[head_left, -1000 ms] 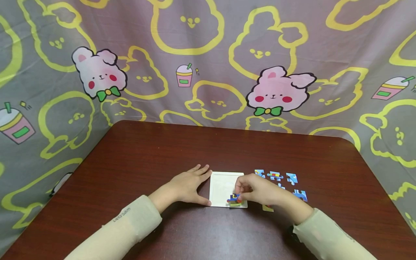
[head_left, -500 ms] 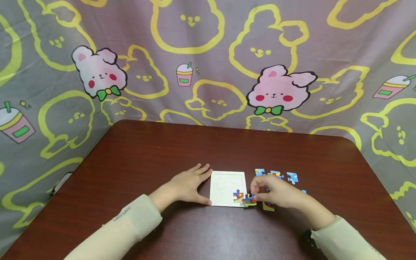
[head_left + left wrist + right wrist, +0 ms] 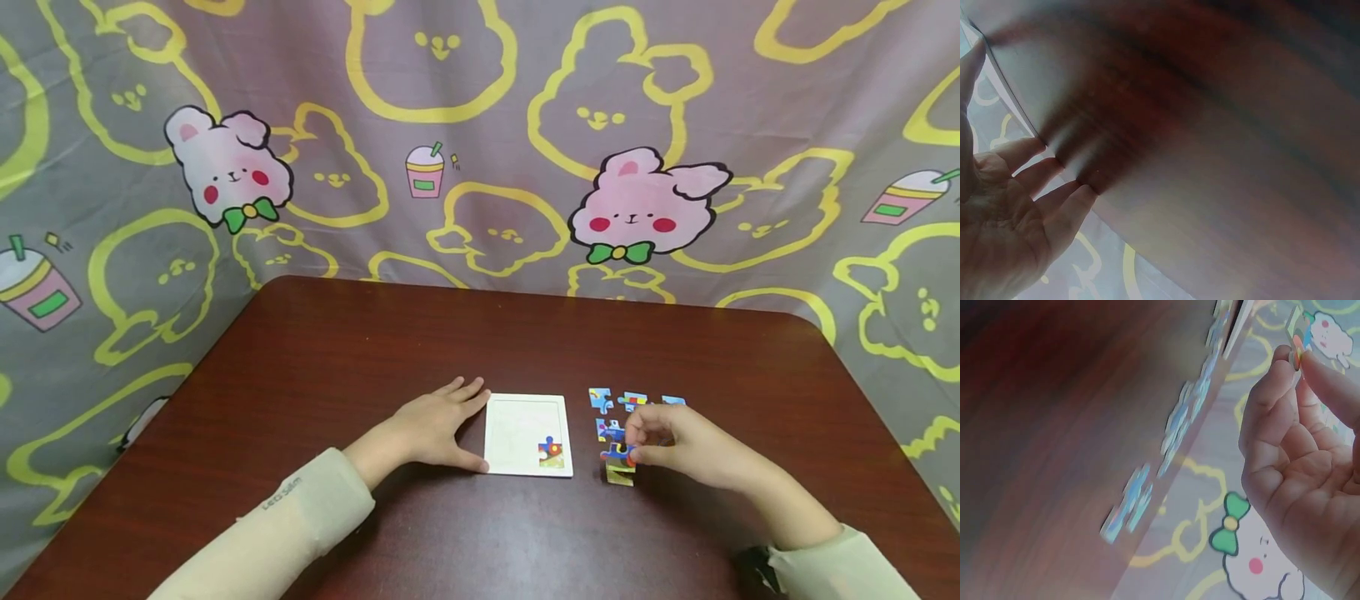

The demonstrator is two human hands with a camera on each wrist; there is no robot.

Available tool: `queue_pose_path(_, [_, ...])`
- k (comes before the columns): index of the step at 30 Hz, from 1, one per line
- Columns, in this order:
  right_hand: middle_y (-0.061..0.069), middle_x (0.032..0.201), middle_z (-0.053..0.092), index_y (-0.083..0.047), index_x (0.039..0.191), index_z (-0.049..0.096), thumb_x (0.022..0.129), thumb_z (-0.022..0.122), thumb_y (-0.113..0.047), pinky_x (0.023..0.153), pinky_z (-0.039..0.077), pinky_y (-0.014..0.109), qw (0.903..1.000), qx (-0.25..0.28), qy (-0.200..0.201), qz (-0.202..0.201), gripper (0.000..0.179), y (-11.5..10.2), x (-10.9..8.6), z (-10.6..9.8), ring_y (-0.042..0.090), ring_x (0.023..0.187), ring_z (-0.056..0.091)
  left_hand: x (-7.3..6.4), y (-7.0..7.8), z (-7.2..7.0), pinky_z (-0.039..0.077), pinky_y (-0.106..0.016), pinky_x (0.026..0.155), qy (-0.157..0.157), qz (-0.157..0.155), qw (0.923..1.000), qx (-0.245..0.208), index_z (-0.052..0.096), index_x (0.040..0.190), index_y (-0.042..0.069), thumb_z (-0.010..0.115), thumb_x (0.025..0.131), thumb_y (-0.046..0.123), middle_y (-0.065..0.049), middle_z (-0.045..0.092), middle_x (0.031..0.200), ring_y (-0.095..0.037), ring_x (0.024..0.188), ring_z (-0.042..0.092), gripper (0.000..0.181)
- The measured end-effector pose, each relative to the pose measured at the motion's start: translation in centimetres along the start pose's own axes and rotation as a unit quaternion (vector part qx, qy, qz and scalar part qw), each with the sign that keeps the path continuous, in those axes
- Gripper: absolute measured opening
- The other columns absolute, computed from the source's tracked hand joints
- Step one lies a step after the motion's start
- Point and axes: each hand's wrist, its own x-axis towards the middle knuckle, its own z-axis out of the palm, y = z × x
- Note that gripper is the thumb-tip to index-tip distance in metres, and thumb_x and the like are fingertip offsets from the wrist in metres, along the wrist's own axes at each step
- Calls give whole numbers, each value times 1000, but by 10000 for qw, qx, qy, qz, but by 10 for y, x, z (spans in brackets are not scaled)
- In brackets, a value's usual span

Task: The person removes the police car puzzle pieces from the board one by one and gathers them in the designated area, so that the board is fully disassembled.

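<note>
A square white puzzle board (image 3: 513, 425) lies flat on the table, with one jigsaw piece (image 3: 551, 452) in its lower right corner. At the board's left edge rests my left hand (image 3: 433, 427), thumb and fingers spread; the left wrist view shows its fingers straight on the table. Right of the board, my right hand (image 3: 690, 446) pinches another jigsaw piece (image 3: 1298, 339) between thumb and index finger. That piece is held above a loose piece (image 3: 620, 477) with yellowish colouring. Some pieces behind the right hand are partly hidden.
Several loose blue jigsaw pieces (image 3: 601, 400) lie right of the board, also seen as a row of pieces (image 3: 1179, 422) in the right wrist view. The dark reddish-brown table (image 3: 420, 342) meets a patterned curtain (image 3: 480, 150) at the back and sides.
My right hand has moved right, carrying the pinched piece off the board to the loose pieces. One piece stays in the board's corner. My left hand has kept its place.
</note>
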Motion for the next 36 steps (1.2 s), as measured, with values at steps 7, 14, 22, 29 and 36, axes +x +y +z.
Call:
queue_pose_path(7, [-4,76,64,-9,88,60,87,70,-1,59,44,24,9996,-199,195,-25,13,9,-17,-11,5,72,57,0,-1,1,31,-48,119,-1,-13,10000,29,32,157,17,73,75,69,-3,22,166,-27,154,20,105])
queue_pose_path(14, [-5,76,63,-6,87,59,87,70,0,58,46,23,9994,-276,137,152,12,19,-29,-18,4,69,57,0,-1,2,31,-47,119,7,-12,10000,59,31,157,17,72,75,70,-3,22,166,-27,154,20,106])
queue_pose_path(22, [-1,76,64,-7,88,59,91,67,-2,58,48,24,9991,-133,-159,378,9,25,-34,-19,6,67,57,-1,0,0,31,-49,119,-18,-12,10000,-7,31,157,19,73,76,68,-2,22,166,-27,155,19,104])
queue_pose_path(29, [-2,76,67,-6,88,59,91,64,1,58,50,24,9988,-106,-280,382,9,29,-33,-20,6,66,59,-1,0,-1,31,-48,119,-25,-7,10000,-16,30,157,18,73,76,67,-2,21,167,-27,155,18,104])
queue_pose_path(36, [-5,77,67,-4,90,60,92,66,-3,59,49,23,9970,-263,-310,659,6,29,-32,-18,5,68,59,0,-1,1,30,-48,120,-7,5,10000,2,31,157,19,72,76,68,-3,21,166,-27,155,19,104])
